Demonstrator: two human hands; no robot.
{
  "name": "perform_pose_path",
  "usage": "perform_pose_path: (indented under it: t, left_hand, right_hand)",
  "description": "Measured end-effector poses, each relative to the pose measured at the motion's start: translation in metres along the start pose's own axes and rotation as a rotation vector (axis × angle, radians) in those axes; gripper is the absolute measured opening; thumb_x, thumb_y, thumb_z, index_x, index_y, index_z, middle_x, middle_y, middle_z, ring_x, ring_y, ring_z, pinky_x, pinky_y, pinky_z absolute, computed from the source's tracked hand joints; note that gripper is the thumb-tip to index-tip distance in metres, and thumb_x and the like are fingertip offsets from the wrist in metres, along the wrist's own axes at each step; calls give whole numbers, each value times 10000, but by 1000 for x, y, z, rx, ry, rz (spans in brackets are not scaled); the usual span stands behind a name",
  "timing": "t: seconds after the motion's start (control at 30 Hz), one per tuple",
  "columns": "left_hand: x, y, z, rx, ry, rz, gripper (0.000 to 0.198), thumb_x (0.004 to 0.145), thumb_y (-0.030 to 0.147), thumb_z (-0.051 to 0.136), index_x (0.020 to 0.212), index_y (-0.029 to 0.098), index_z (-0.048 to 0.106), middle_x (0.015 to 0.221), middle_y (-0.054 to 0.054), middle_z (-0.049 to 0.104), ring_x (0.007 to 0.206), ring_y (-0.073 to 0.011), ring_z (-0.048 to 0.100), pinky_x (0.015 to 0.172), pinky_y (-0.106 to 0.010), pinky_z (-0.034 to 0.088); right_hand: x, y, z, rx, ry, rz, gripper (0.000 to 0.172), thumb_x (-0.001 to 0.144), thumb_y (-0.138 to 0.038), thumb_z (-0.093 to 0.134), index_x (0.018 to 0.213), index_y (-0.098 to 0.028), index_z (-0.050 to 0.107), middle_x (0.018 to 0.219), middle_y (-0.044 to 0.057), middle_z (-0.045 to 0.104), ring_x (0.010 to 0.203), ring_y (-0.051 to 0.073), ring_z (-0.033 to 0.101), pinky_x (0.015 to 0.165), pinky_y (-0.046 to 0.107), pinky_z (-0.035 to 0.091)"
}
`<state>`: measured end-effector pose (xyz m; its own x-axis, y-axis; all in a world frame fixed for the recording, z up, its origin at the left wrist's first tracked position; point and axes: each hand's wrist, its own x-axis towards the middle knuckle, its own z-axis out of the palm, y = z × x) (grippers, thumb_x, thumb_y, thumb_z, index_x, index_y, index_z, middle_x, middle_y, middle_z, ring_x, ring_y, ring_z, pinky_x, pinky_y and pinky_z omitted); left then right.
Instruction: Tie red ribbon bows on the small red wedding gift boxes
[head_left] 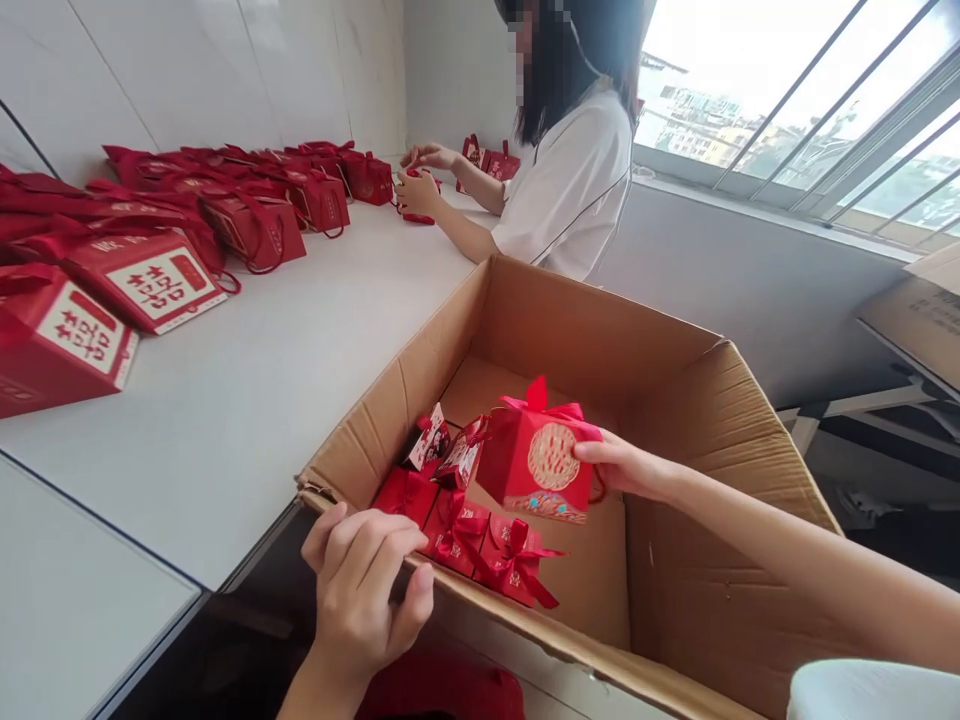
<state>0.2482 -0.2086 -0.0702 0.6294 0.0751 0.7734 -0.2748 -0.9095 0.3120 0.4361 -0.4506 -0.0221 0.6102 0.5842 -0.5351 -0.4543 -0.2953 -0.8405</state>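
My right hand [619,465] holds a red gift box [517,460] by its side, up inside a large cardboard box [570,325]. That gift box has a round gold emblem and a ribbon bow on top. My left hand [367,575] hooks its fingers over the near rim of the cardboard box, thumb on the outside. Below the held box, several red gift boxes [517,555] with ribbon bows sit in the near left corner. Beside them stand two smaller boxes [459,455] with printed pale faces, partly hidden.
A white table [330,330] runs along the left, with rows of red gift boxes [161,280] against the wall. Across it a person in a white shirt [581,185] handles another red box [421,205]. A barred window [795,110] is at right. Something white and rounded [870,690] intrudes bottom right.
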Motion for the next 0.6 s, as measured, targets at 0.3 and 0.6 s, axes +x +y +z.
perform_pose_path:
  t: [0.3,0.6]
  left_hand:
    - [7,0,9,29,43,29,133,805,261,426,778,237,555,701,-26,634,746,-201,518,983,-395,240]
    - [11,2,9,14,53,35,189,829,242,417,749,204,585,684,-45,632,759,-204,522,952,-400,235]
  right_hand:
    - [57,42,-60,-1149,-271,-398,800,573,-41,610,1332,-172,392,1270,145,496,1052,273,585,843,368,506]
    - [45,96,-117,-1310,-429,-294,837,590,17,548,1377,-109,291,1259,193,525,1076,242,587,861,318,492]
